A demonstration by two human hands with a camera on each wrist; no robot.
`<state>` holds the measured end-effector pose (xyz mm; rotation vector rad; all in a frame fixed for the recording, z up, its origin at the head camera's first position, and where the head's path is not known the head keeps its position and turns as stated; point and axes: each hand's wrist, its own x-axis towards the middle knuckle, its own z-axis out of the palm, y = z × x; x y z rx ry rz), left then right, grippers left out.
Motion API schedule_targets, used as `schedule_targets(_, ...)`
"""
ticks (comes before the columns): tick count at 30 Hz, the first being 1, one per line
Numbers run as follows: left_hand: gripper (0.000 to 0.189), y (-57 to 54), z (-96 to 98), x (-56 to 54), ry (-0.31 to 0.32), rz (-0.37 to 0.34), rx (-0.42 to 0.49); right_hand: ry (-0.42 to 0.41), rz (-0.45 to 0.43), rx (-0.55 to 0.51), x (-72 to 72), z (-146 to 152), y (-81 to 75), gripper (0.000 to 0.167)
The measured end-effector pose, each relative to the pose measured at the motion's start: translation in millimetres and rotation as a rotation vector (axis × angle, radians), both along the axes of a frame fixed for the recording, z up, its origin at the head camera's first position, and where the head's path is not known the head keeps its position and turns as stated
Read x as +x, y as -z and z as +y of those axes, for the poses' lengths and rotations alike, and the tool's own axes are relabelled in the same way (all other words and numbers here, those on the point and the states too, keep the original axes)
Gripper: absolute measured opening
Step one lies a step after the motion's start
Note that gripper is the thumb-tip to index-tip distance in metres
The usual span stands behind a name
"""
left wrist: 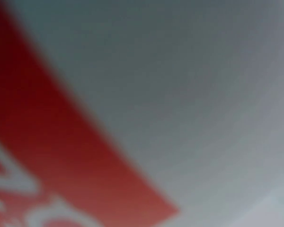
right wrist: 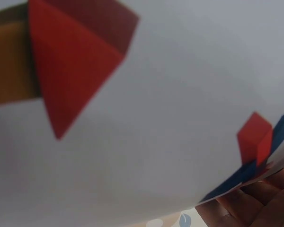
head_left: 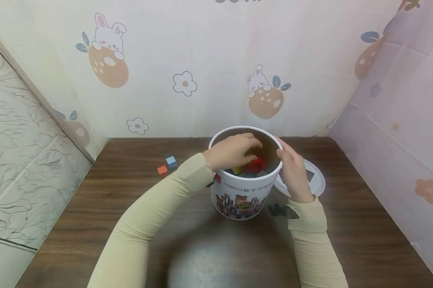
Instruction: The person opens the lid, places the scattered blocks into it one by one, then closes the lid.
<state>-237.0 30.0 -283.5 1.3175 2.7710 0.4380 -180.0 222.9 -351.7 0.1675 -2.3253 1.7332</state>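
Observation:
A white bucket (head_left: 238,190) with printed coloured blocks and lettering stands upright on the table. My left hand (head_left: 234,151) reaches over its near left rim, fingers bent and spread from the thumb, just above a red block (head_left: 256,165) among other coloured blocks inside. Its lower fingers are partly hidden. My right hand (head_left: 293,172) holds the bucket's right rim, the thumb at the rim and the fingers round the outside wall; those fingers show at the corner of the right wrist view. Only the bucket's blurred red label (left wrist: 61,142) and pale wall fill the left wrist view.
An orange-red cube (head_left: 162,171) and a light blue cube (head_left: 171,161) lie left of the bucket on the brown wooden table (head_left: 104,224). The round white lid (head_left: 318,182) lies behind the right hand. A patterned curtain (head_left: 216,52) hangs behind the table.

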Motion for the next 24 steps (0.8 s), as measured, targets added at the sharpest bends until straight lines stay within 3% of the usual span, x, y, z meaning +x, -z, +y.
schedule_targets(6, 0.035, -1.0, -3.2, 1.1, -0.029, 0.008, 0.116, 0.006, 0.003, 0.007, -0.5, 0.4, -0.4, 0.045)
schedule_targets(11, 0.034, 1.9, -17.3, 4.4, -0.109, 0.084, 0.312, 0.002, -0.014, -0.010, -0.8, -0.6, -0.5, 0.046)
schedule_targets(17, 0.035, 13.2, -57.8, 1.5, -0.238, 0.216, 0.553, -0.004, -0.006, -0.028, -2.1, -1.3, 0.1, 0.046)
schedule_targets(20, 0.034, 22.3, -83.4, -0.8, -0.323, 0.248, 0.601, -0.001, -0.007, -0.026, -2.2, -1.5, 0.4, 0.046)
schedule_targets(24, 0.033, 37.3, -116.9, -5.3, -0.408, 0.273, 0.597, 0.001, -0.004, -0.021, -2.0, -1.9, 0.6, 0.046)
